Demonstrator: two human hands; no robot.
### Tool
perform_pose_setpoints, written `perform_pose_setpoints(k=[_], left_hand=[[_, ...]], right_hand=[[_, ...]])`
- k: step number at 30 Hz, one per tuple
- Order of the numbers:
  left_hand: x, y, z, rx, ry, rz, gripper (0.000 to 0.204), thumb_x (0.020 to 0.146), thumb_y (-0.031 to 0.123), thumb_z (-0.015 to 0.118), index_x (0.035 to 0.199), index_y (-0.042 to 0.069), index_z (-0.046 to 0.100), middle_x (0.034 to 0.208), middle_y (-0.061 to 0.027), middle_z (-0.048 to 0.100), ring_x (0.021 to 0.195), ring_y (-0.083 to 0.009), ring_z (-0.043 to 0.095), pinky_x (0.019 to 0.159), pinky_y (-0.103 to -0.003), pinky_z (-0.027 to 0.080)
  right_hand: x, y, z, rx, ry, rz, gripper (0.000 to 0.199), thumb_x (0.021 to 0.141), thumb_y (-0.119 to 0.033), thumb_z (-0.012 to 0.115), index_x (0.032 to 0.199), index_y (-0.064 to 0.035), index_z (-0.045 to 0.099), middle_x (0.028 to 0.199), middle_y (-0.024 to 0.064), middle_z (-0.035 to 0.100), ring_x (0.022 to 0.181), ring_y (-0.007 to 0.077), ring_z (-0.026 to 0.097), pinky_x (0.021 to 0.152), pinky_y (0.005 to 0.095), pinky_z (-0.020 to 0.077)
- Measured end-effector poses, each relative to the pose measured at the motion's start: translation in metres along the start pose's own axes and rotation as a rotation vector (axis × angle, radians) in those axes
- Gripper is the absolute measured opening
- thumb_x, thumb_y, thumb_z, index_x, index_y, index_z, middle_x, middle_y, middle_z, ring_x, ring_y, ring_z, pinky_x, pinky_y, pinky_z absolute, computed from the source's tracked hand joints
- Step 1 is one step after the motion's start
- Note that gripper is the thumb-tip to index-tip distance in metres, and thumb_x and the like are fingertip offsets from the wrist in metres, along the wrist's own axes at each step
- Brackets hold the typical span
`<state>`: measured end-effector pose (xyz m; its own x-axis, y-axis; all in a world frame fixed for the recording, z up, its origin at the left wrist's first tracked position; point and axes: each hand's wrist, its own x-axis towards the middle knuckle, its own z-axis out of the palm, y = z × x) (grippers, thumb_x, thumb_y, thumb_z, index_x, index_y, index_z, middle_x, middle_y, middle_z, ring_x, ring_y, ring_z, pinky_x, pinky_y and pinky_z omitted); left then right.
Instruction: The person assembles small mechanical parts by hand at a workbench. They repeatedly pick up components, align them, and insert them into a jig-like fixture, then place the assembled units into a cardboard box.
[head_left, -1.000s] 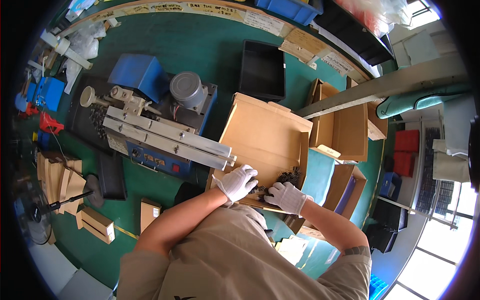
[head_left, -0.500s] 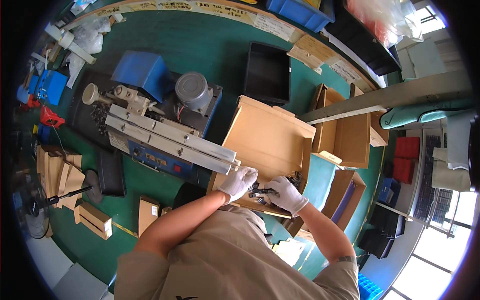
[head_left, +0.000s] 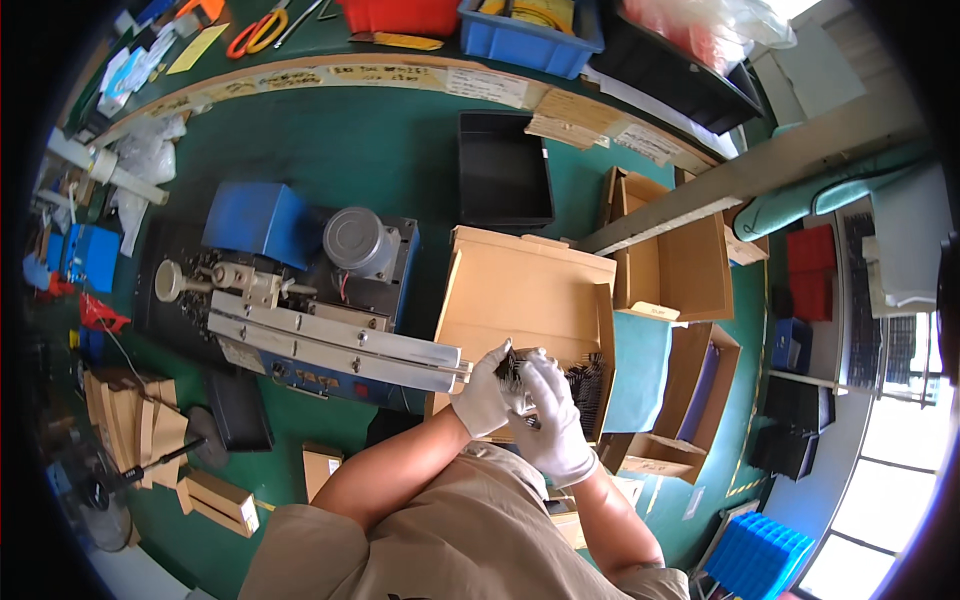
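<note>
Both white-gloved hands meet over the near edge of the open brown cardboard box (head_left: 525,300) that sits on the green bench (head_left: 380,150), and between them is a small bunch of dark, thin, bristly parts (head_left: 508,366). The left hand (head_left: 485,393) has the bunch, fingers closed round its lower end. The right hand (head_left: 553,420) lies just beside it at about four o'clock, fingers (head_left: 540,372) curled over and touching the bunch from that side; I cannot tell whether they pinch it or only steady it.

What matters here is how the bunch lies. It stands up out of the left fist, its long axis running roughly from six o'clock toward twelve, tips pointing away from the person and into the box. So the free end is at twelve o'clock from both sets of fingers, and the left hand is nearer its base.

More of the same dark parts lie in a heap (head_left: 585,385) inside the box, against its right wall, at about three o'clock from the hands and close by the right one.

At nine o'clock from the left hand, nearly touching it, ends the long grey metal rail (head_left: 340,345) of a blue bench machine with a round grey motor (head_left: 352,240). An empty black plastic tray (head_left: 503,170) sits beyond the box at twelve o'clock.
</note>
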<state>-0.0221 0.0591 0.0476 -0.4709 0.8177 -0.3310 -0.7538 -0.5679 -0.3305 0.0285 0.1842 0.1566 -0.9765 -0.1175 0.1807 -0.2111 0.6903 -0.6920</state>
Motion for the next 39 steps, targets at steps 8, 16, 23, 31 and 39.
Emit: perform_pose_setpoints(k=[8,16,23,31,39], left_hand=[[-0.024,0.013,0.017,0.126,0.01,-0.126,0.046,0.103,0.041,0.052,0.124,0.001,0.063,0.126,-0.0186,0.066,0.121,-0.0366,0.061,0.106,-0.059,0.048],[-0.061,0.023,-0.007,0.089,-0.075,-0.381,0.051,0.107,0.037,0.04,0.144,0.004,0.046,0.142,-0.0184,0.055,0.132,-0.037,0.053,0.11,-0.063,0.042],[-0.088,0.036,-0.02,0.165,-0.034,-0.429,0.047,0.108,0.041,0.04,0.136,0.005,0.052,0.131,-0.0143,0.062,0.123,-0.0329,0.059,0.106,-0.06,0.048],[-0.113,0.052,-0.019,0.255,-0.036,-0.482,0.057,0.104,0.051,0.046,0.139,0.007,0.053,0.134,-0.0131,0.062,0.126,-0.0315,0.057,0.108,-0.058,0.044],[-0.125,0.062,-0.009,0.384,-0.017,-0.372,0.052,0.104,0.048,0.049,0.118,0.0,0.065,0.117,-0.0177,0.069,0.111,-0.036,0.065,0.095,-0.054,0.055]], right_hand=[[-0.023,0.004,-0.005,0.064,0.271,0.291,0.029,0.087,0.005,0.068,0.114,-0.0032,0.066,0.116,0.0153,0.067,0.108,0.0289,0.066,0.094,0.0348,0.0522],[-0.009,-0.029,0.022,0.2,0.049,0.484,0.032,0.085,-0.015,0.075,0.114,-0.001,0.07,0.118,0.0194,0.068,0.107,0.0358,0.066,0.093,0.0404,0.0535],[-0.01,-0.053,0.051,0.096,0.042,0.492,0.03,0.081,-0.018,0.08,0.101,0.0025,0.074,0.104,0.0172,0.072,0.091,0.0284,0.072,0.081,0.0344,0.0578],[-0.012,-0.084,0.068,0.199,0.033,0.727,0.025,0.087,-0.018,0.076,0.1,0.0028,0.072,0.088,0.0151,0.073,0.08,0.0211,0.071,0.072,0.0309,0.0555],[0.007,-0.075,0.045,-0.053,0.301,0.216,0.012,0.087,-0.004,0.071,0.097,-0.003,0.064,0.093,0.0133,0.066,0.087,0.0328,0.065,0.076,0.0389,0.0528]])
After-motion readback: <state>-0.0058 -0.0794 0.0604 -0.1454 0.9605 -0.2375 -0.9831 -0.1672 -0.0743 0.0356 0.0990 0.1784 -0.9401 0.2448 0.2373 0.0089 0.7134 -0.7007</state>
